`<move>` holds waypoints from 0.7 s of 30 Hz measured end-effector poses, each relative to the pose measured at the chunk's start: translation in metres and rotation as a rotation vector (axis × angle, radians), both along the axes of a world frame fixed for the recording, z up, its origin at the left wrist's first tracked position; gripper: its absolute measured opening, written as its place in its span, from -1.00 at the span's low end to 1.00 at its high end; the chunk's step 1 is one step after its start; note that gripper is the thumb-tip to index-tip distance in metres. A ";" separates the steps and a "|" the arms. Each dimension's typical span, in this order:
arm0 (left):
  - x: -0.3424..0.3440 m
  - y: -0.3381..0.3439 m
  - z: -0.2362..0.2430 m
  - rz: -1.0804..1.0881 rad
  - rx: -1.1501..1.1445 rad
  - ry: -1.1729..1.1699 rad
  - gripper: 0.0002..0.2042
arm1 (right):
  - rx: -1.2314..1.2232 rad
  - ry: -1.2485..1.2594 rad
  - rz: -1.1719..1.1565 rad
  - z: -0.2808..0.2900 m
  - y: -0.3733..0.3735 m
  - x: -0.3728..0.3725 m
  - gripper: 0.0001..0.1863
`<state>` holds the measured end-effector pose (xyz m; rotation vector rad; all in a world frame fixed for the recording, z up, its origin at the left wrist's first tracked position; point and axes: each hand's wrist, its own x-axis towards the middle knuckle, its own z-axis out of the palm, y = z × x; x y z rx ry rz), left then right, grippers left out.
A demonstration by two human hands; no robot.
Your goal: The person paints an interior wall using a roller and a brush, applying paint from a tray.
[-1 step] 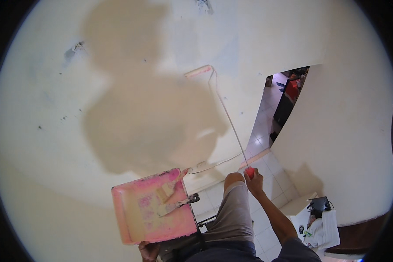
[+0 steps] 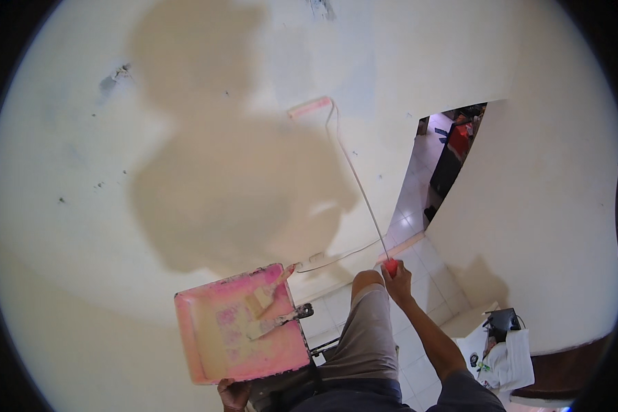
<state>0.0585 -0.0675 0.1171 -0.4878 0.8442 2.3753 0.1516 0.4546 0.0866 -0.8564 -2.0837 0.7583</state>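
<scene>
My right hand (image 2: 396, 276) grips the red handle of a long-framed paint roller (image 2: 309, 107), whose pink-stained head rests on or very near the cream wall (image 2: 398, 55). At the lower edge of a pink-stained paint tray (image 2: 206, 329), my left hand (image 2: 234, 391) is closed on the rim. Lying in that tray are a paintbrush (image 2: 268, 294) with a worn handle and, below it, a scraper (image 2: 281, 321) with a dark handle.
My leg (image 2: 364, 316) is over white floor tiles (image 2: 434, 278). A narrow doorway (image 2: 422, 165) shows tiles and dark and red objects beyond. At lower right stands a white surface with a black box (image 2: 502, 323) and white cloth (image 2: 508, 364). A cable runs along the wall's foot.
The roller head and my right hand have moved slightly up the picture. The tray and my left hand are almost unchanged.
</scene>
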 end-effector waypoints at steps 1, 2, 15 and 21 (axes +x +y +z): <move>0.001 0.005 0.008 -0.003 -0.003 0.010 -0.44 | 0.040 -0.014 -0.013 0.001 0.004 -0.012 -0.59; 0.001 0.011 0.015 -0.007 -0.006 0.021 -0.44 | 0.026 -0.005 -0.005 0.004 0.011 -0.024 -0.59; -0.012 0.003 0.021 -0.028 -0.009 -0.004 -0.48 | 0.072 -0.132 0.024 -0.020 -0.003 -0.007 -0.62; -0.016 0.015 0.034 0.000 -0.018 -0.025 -0.51 | 0.062 -0.185 0.010 0.040 0.010 -0.042 -0.64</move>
